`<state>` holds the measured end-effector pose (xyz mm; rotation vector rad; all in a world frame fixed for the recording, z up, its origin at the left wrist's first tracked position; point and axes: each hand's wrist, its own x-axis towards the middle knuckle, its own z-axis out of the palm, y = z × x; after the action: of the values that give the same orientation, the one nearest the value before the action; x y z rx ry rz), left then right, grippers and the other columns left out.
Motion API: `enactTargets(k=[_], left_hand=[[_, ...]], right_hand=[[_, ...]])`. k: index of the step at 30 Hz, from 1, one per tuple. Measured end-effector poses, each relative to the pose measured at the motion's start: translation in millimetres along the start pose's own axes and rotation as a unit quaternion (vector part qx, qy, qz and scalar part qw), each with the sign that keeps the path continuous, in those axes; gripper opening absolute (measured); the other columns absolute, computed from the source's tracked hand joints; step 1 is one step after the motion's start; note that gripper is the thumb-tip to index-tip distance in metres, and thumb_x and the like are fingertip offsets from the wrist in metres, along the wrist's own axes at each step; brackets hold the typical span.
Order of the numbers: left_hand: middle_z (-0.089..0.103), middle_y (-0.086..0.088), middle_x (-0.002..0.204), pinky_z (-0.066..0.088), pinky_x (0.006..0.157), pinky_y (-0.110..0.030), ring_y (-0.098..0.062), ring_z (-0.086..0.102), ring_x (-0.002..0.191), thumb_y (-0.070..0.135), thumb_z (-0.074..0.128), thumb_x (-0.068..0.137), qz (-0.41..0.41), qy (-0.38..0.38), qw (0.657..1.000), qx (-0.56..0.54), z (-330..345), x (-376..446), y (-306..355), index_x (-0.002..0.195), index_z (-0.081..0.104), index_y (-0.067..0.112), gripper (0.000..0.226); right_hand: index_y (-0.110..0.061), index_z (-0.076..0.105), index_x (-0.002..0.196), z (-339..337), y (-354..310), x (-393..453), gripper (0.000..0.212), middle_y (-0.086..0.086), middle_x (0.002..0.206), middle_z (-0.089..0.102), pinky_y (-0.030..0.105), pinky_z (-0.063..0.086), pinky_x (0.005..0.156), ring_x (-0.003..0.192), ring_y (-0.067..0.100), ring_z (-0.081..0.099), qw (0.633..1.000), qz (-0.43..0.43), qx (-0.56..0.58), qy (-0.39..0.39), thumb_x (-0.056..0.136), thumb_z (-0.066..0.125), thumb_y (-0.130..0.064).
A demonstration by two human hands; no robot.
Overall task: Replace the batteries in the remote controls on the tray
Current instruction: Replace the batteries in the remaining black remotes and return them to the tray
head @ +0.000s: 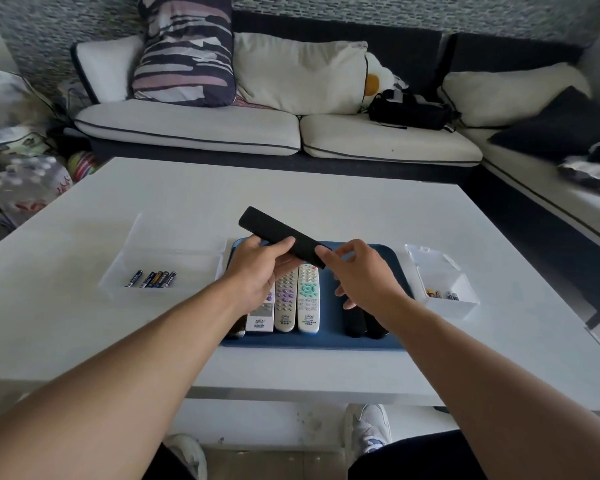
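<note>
Nearest: two bare forearms reaching over white table (84,341). Clear plastic box (118,271) of dark batteries (151,279) at left. Left hand (257,271) curled round slim black remote (280,236), lifted above blue tray (326,337). Three white remotes (297,299) and two more black ones (355,322) lying on tray. Right hand (364,271) loosely open, fingertips at the remote's near end. Small clear box (465,303) of batteries at right.

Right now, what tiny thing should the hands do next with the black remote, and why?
Probably the right hand should pinch the near end of the black remote and slide its back cover off. The left hand already grips it above the tray, the right fingertips are just at its end, and no battery bay shows open yet.
</note>
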<state>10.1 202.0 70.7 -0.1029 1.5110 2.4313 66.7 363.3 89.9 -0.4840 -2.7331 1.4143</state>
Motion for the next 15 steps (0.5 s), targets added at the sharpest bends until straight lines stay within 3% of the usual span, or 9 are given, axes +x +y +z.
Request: enactTargets(k=[3,7,15], left_hand=[[0.074,-0.017,0.101,0.059,0.066,-0.024,-0.023,0.076,0.083,-0.002,0.061,0.095,0.008,-0.007,1.000,-0.001,1.4,-1.6,-0.1,0.113,0.061,-0.006,0.018],[0.074,-0.018,0.105,0.061,0.073,-0.028,-0.029,0.075,0.091,-0.001,0.066,0.091,0.010,-0.015,1.000,0.024,2.1,-2.5,-0.3,0.112,0.062,-0.003,0.021],[0.071,-0.023,0.111,0.061,0.085,-0.036,-0.032,0.073,0.098,-0.002,0.068,0.090,0.028,-0.029,0.997,0.070,0.1,-3.7,-1.8,0.118,0.058,-0.008,0.031]], right_hand=[[-0.019,0.058,0.109,2.1,0.4,2.0,0.041,0.004,0.085,0.071,0.026,0.053,0.049,0.061,0.013,0.067,0.996,0.011,0.087,-0.032,0.090,0.065,-0.054],[-0.013,0.067,0.100,3.9,1.1,2.5,0.029,0.007,0.087,0.075,0.026,0.054,0.054,0.061,0.011,0.065,0.977,0.034,0.204,-0.046,0.088,0.074,-0.039],[-0.018,0.071,0.092,3.1,4.8,1.3,0.022,-0.002,0.087,0.078,0.022,0.051,0.055,0.064,0.004,0.066,0.979,0.023,0.195,-0.047,0.085,0.077,-0.039]])
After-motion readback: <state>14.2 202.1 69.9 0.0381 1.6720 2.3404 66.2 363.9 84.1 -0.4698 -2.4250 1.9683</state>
